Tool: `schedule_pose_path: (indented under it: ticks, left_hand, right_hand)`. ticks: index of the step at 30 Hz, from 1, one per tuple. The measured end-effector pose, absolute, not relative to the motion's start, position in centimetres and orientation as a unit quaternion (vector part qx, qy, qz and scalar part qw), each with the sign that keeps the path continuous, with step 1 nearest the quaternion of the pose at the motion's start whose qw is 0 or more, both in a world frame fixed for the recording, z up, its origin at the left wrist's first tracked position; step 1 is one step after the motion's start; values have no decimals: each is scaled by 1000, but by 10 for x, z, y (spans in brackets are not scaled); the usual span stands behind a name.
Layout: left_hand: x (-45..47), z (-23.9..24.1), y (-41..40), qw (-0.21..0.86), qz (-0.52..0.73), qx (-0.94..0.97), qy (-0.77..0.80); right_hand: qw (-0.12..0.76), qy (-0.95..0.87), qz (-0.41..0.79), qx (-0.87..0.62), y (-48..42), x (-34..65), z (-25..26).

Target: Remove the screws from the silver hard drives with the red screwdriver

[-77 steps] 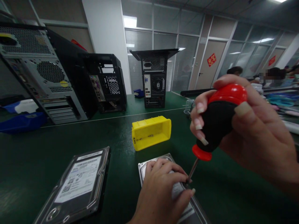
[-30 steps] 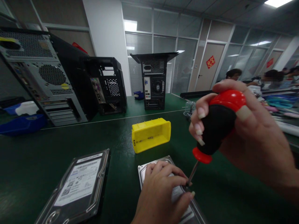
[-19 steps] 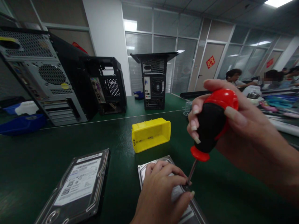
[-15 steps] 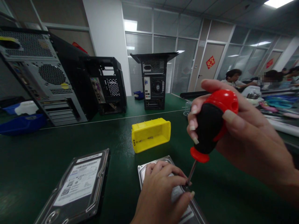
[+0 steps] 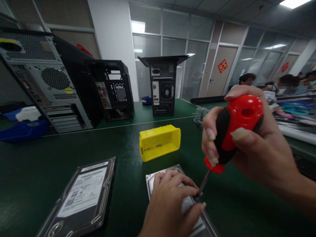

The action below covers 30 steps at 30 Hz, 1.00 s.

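My right hand (image 5: 256, 141) is wrapped round the handle of a red and black screwdriver (image 5: 243, 113). Its thin metal shaft slants down to the right edge of a hard drive (image 5: 150, 179), and the tip sits between the thumb and forefinger of my left hand (image 5: 172, 200). That left hand lies over the drive and grips it against the green table, covering much of its label. Whatever is under the screwdriver tip is hidden by my fingers. To the left, a second hard drive (image 5: 84, 191) lies label up, untouched.
Beyond the drives a yellow bin (image 5: 160, 131) lies on its side with a few small bits in it. Computer cases (image 5: 161, 89) stand along the back and left. A clear container (image 5: 201, 115) is behind my right hand. Other people sit at the far right.
My right hand has turned the screwdriver handle and shifted slightly right, so the shaft leans more. The tip stays at the same spot, and my left hand has hardly moved.
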<state>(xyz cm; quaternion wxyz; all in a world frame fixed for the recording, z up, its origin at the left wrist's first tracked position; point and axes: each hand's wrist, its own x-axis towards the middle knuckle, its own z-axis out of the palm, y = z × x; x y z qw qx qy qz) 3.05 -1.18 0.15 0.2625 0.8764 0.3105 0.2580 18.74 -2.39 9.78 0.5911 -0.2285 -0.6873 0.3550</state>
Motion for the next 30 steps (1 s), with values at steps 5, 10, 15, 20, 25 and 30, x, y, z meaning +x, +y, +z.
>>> schedule_pose_path:
  ticks: [5,10,15,20,25,30]
  left_hand:
    - [30,1,-12,267,273,873,303]
    - [28,-2,-13,289,327,852,290]
    - [29,-3,-12,284,345,848,285]
    - [31,-3,-12,280,354,846,284]
    - [33,-2,-12,279,340,846,302]
    - [33,-3,-12,279,343,844,305]
  right_hand:
    - [588,-689,360,-224,-26,187,96]
    - [589,-693,354,-219,-26,186,95]
    - [590,-691,358,-215,-27,185,96]
    - [596,-687,358,-213,-27,185,96]
    - [590,-670,392,-219,-30,186,99]
    - [561,-645,445,-268,-35,186,107]
